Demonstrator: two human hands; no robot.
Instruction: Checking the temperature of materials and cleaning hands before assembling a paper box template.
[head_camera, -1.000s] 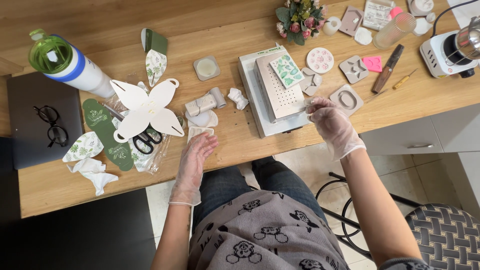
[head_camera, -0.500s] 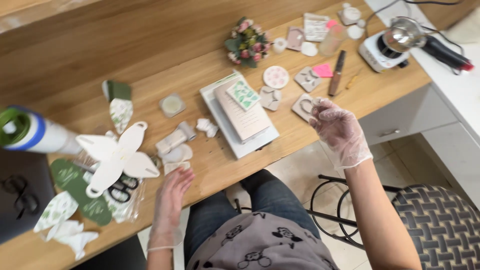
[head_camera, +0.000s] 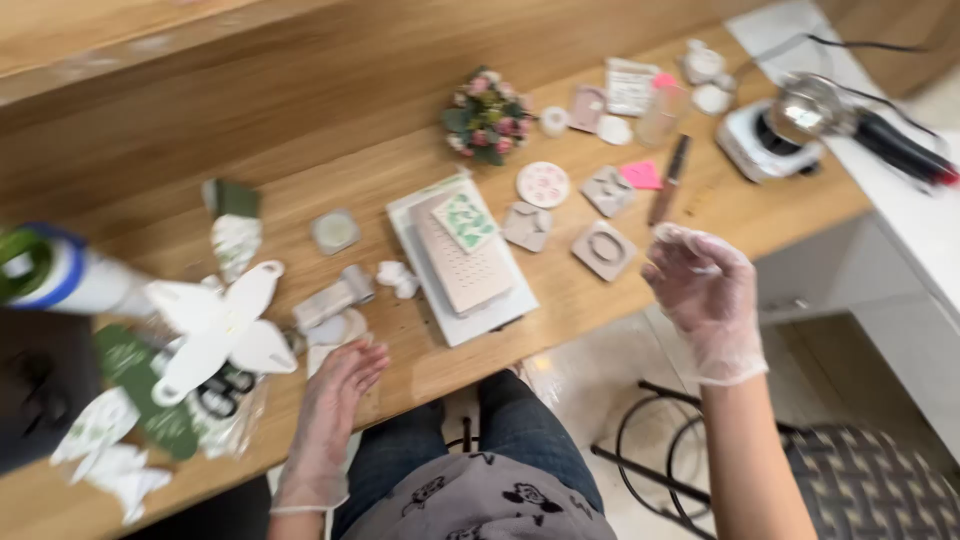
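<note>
My left hand (head_camera: 335, 400), in a thin clear glove, rests flat on the front edge of the wooden table (head_camera: 330, 160) beside small white moulded pieces (head_camera: 335, 305). It holds nothing. My right hand (head_camera: 705, 295), also gloved, hovers off the table's front edge with fingers spread and empty, just right of a square grey mould with a ring shape (head_camera: 604, 249). A stack of white trays (head_camera: 465, 258) with a green patterned piece on top lies between my hands.
A white flower-shaped cutout (head_camera: 215, 325) over scissors, green and white shapes and a white bottle with a blue band (head_camera: 60, 280) lie at the left. Several small moulds, a pink heart, a flower posy (head_camera: 487, 115) and a small electric heater (head_camera: 775, 135) sit at the right. A stool stands below.
The view has swung and blurred. My right hand has lifted off the ring mould and pulled back past the table edge. My left hand stays on the table front.
</note>
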